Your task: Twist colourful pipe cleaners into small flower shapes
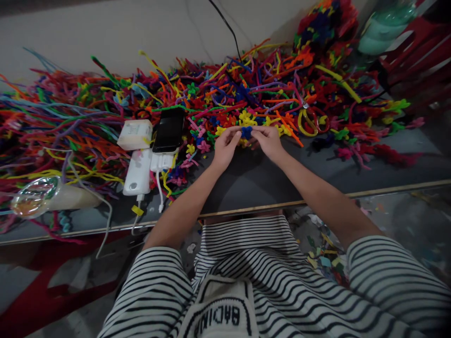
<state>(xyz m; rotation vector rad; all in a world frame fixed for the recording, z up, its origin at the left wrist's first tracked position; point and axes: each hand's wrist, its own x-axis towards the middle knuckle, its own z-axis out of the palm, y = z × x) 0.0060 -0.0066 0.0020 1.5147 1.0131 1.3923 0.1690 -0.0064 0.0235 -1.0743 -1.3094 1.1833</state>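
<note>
Between my two hands is a small dark blue pipe cleaner piece [247, 133], bunched into a flower-like shape. My left hand [227, 144] pinches its left side between thumb and fingers. On the opposite side my right hand [269, 142] grips it in the same way, just above the table. Yellow pipe cleaner flowers [247, 118] lie right behind my fingers. Part of the blue piece is hidden by the fingertips.
A heap of colourful pipe cleaners [88, 103] runs along the wall. Scissors [312, 121] lie to the right. On the left are a phone [169, 130], a white power bank [137, 172] with a cable, a white box [135, 134] and a plastic cup [56, 196]. A bottle [384, 33] stands at back right.
</note>
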